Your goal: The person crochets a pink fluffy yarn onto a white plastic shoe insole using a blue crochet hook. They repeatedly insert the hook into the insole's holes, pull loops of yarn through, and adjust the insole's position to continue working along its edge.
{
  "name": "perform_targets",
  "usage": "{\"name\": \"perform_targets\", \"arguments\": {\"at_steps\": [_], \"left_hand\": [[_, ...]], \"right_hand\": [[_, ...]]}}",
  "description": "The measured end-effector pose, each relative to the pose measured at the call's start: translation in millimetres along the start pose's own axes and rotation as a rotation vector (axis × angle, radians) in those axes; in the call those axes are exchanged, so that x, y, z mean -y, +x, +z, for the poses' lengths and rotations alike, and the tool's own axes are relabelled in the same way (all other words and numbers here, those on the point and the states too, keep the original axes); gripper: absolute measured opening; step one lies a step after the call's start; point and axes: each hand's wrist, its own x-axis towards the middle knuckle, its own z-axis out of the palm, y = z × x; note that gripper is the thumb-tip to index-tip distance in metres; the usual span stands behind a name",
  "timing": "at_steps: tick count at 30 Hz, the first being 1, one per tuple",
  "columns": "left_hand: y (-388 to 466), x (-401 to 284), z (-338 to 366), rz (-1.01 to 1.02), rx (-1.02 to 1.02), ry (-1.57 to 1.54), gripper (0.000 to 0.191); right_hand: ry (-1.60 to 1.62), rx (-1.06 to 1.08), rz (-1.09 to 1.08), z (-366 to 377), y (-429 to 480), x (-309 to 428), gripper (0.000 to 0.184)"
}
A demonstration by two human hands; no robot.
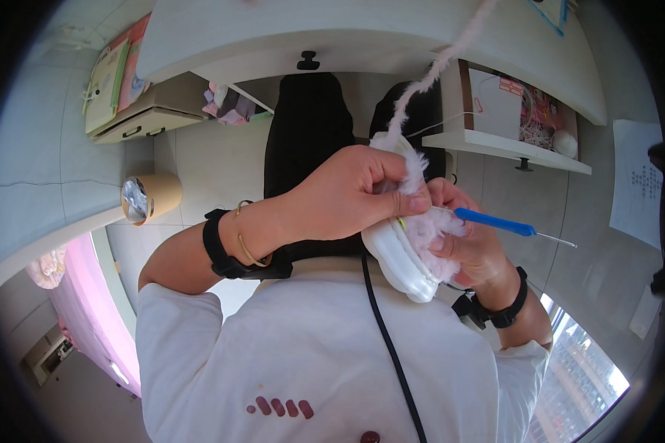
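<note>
A white shoe, clog-like in shape [396, 260], is held tilted in front of my shirt, with pale pink fluffy yarn [429, 232] bunched at its opening. My left hand [360, 191] pinches the fluffy yarn between thumb and forefinger at the shoe's upper part. Around the shoe's other side curls my right hand [471, 243], its thumb pressed into the fluff. A crochet hook with a blue handle [496, 222] lies across the right fingers, its near end by my left thumb; its inner tip is hidden. From the shoe a yarn strand [438, 69] runs up over the desk.
Beyond my knees is a white desk [360, 47]. An open drawer [523, 149] at the right holds cords and small items. At left are a cardboard-coloured bin [163, 196] and a beige box [144, 113]. A black cable [388, 338] runs down my shirt.
</note>
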Motion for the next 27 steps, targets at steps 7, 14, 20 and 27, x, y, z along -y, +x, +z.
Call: {"name": "perform_targets", "arguments": {"at_steps": [7,14,20,27], "left_hand": [[-0.7,4.4,-1.6,0.0,0.031,0.048,0.022],[0.3,6.7,-3.3,-0.003,0.055,0.038,0.022],[0.7,3.9,-4.2,-0.008,0.099,0.015,0.02],[0.4,-3.0,-0.8,0.001,0.096,0.009,0.019]], "right_hand": [[-0.047,0.072,0.04,-6.8,5.3,2.6,0.047],[-0.047,0.069,0.057,-7.9,4.4,5.2,0.052],[-0.001,0.123,0.066,-12.6,4.6,4.7,0.05],[0.057,0.121,0.113,-11.4,4.3,9.0,0.053]]}}
